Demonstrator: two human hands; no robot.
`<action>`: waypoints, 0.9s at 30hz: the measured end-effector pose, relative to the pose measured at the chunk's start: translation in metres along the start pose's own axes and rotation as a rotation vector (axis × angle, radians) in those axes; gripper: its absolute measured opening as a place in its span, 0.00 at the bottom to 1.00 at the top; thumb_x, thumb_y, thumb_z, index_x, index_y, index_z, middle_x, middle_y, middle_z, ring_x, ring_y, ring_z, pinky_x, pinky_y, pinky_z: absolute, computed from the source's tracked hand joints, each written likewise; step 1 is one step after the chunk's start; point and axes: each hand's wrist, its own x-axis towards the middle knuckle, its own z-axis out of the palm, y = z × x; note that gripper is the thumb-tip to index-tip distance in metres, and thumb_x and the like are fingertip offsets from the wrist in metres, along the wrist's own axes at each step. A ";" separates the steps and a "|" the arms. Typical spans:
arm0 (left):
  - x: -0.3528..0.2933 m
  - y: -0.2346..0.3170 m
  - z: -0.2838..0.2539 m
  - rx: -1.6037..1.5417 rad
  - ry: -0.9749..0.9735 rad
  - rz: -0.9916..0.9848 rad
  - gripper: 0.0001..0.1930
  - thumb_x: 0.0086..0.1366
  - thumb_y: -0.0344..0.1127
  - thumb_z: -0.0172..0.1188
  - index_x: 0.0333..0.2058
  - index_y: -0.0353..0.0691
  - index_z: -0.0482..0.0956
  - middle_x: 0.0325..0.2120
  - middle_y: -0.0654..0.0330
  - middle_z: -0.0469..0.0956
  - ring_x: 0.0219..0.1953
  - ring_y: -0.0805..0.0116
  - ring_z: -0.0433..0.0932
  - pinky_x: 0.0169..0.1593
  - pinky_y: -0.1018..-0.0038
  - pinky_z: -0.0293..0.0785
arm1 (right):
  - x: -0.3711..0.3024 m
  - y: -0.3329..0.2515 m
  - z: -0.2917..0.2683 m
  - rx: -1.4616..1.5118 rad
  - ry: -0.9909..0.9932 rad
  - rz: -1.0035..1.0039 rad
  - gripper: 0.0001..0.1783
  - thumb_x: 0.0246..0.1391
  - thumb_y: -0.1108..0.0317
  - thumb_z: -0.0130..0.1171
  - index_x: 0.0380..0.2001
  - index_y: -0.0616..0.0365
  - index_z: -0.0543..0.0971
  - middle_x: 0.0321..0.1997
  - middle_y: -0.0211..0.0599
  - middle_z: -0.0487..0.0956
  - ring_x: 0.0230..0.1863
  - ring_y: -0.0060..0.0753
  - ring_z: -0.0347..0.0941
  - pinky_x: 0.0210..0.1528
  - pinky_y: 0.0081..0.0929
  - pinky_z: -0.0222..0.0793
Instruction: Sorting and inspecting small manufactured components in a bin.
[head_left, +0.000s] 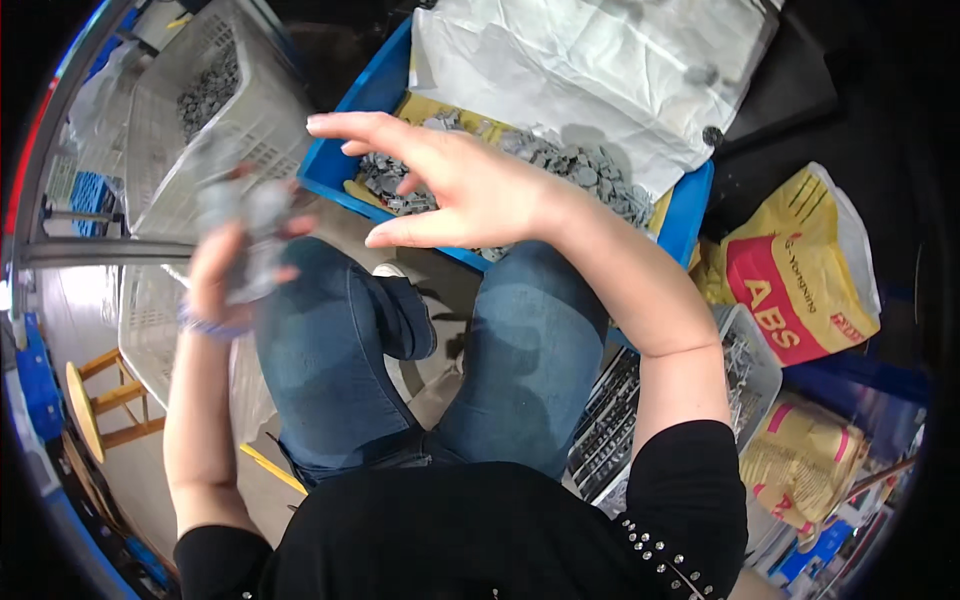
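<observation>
Holding a clutch of grey pieces (266, 208), the left hand (220, 262) appears left of centre in the head view, its fingers curled about the load; motion blur hides their exact number and shape. The right hand (462, 185), upper centre, is bare of any object, its fingers spread wide, thumb well apart from the index finger, in front of a blue bin (692, 215). Loose grey parts (585, 172) lie in the bin, partly covered at the top by a crumpled white sheet (570, 75). Upper left: a white perforated crate (165, 185) containing similar grey items (210, 95). Right: a yellow bag (845, 250) with a red panel. Lower left: a wooden stool (88, 410). Lower centre: the person's knees in blue jeans (535, 350), set apart below the bin.
</observation>
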 end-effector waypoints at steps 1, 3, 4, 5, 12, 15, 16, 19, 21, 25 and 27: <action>-0.017 0.011 -0.041 0.022 0.057 0.032 0.35 0.60 0.41 0.55 0.61 0.44 0.47 0.55 0.46 0.62 0.51 0.52 0.71 0.35 0.70 0.82 | -0.008 0.002 -0.006 -0.002 0.017 0.018 0.37 0.47 0.67 0.60 0.61 0.49 0.57 0.62 0.34 0.61 0.60 0.35 0.63 0.48 0.33 0.70; -0.051 0.026 -0.099 0.269 0.436 0.009 0.33 0.60 0.40 0.53 0.61 0.44 0.49 0.55 0.44 0.62 0.51 0.52 0.71 0.28 0.74 0.79 | -0.034 0.017 -0.028 0.055 0.216 0.112 0.33 0.48 0.68 0.60 0.58 0.50 0.62 0.59 0.32 0.65 0.56 0.34 0.66 0.47 0.31 0.70; -0.078 0.025 -0.161 0.454 0.535 -0.044 0.32 0.59 0.38 0.56 0.60 0.43 0.54 0.52 0.47 0.66 0.49 0.57 0.72 0.27 0.74 0.76 | -0.051 0.036 -0.040 0.101 0.298 0.258 0.30 0.48 0.68 0.60 0.56 0.51 0.65 0.57 0.33 0.67 0.54 0.33 0.68 0.47 0.30 0.70; -0.103 0.028 -0.211 0.684 0.570 -0.167 0.31 0.57 0.38 0.60 0.58 0.44 0.57 0.37 0.56 0.75 0.31 0.66 0.77 0.22 0.79 0.71 | -0.072 0.069 -0.047 0.154 0.372 0.400 0.27 0.49 0.68 0.59 0.54 0.52 0.67 0.55 0.33 0.69 0.52 0.32 0.70 0.46 0.29 0.70; -0.114 0.009 -0.288 1.807 0.439 -0.013 0.40 0.53 0.33 0.63 0.62 0.47 0.51 0.61 0.51 0.52 0.63 0.53 0.52 0.63 0.62 0.54 | -0.252 0.229 0.044 -0.538 -0.074 0.811 0.30 0.44 0.53 0.60 0.53 0.41 0.69 0.59 0.41 0.65 0.57 0.46 0.63 0.53 0.41 0.64; 0.004 0.009 -0.105 1.355 0.310 0.112 0.31 0.58 0.30 0.56 0.60 0.47 0.57 0.62 0.57 0.53 0.63 0.57 0.54 0.61 0.60 0.57 | -0.257 0.240 0.079 -0.686 -0.183 1.019 0.28 0.46 0.48 0.56 0.53 0.33 0.68 0.62 0.39 0.58 0.61 0.50 0.56 0.52 0.52 0.62; 0.028 0.007 -0.050 1.334 0.245 0.083 0.30 0.58 0.32 0.57 0.59 0.47 0.59 0.61 0.59 0.54 0.63 0.57 0.55 0.60 0.57 0.58 | -0.252 0.244 0.080 -0.668 -0.260 1.084 0.28 0.46 0.51 0.56 0.54 0.32 0.67 0.63 0.39 0.56 0.61 0.52 0.56 0.54 0.53 0.61; 0.081 -0.015 0.051 1.311 -0.162 0.267 0.24 0.54 0.37 0.59 0.51 0.42 0.71 0.57 0.50 0.61 0.59 0.54 0.60 0.59 0.61 0.58 | -0.267 0.265 0.070 -0.635 -0.233 1.105 0.26 0.45 0.56 0.57 0.51 0.35 0.70 0.60 0.40 0.60 0.57 0.53 0.59 0.55 0.49 0.63; 0.099 -0.026 0.087 1.223 -0.347 0.406 0.23 0.51 0.35 0.61 0.48 0.39 0.72 0.53 0.49 0.66 0.57 0.51 0.63 0.58 0.63 0.59 | -0.264 0.283 0.067 -0.586 -0.333 1.044 0.25 0.40 0.59 0.62 0.46 0.40 0.74 0.54 0.37 0.65 0.54 0.47 0.63 0.49 0.46 0.67; 0.124 -0.054 0.118 1.071 -0.505 0.386 0.22 0.53 0.30 0.56 0.49 0.38 0.71 0.54 0.52 0.65 0.58 0.58 0.62 0.60 0.65 0.57 | -0.273 0.279 0.059 -0.506 -0.209 1.016 0.24 0.36 0.66 0.64 0.43 0.45 0.75 0.44 0.40 0.71 0.47 0.43 0.69 0.46 0.39 0.68; 0.126 -0.066 0.114 0.857 -0.441 0.242 0.20 0.55 0.29 0.55 0.49 0.38 0.71 0.53 0.54 0.66 0.57 0.62 0.63 0.59 0.67 0.58 | -0.286 0.271 0.038 -0.514 -0.068 0.954 0.23 0.36 0.66 0.63 0.42 0.51 0.75 0.40 0.42 0.73 0.44 0.42 0.71 0.45 0.37 0.67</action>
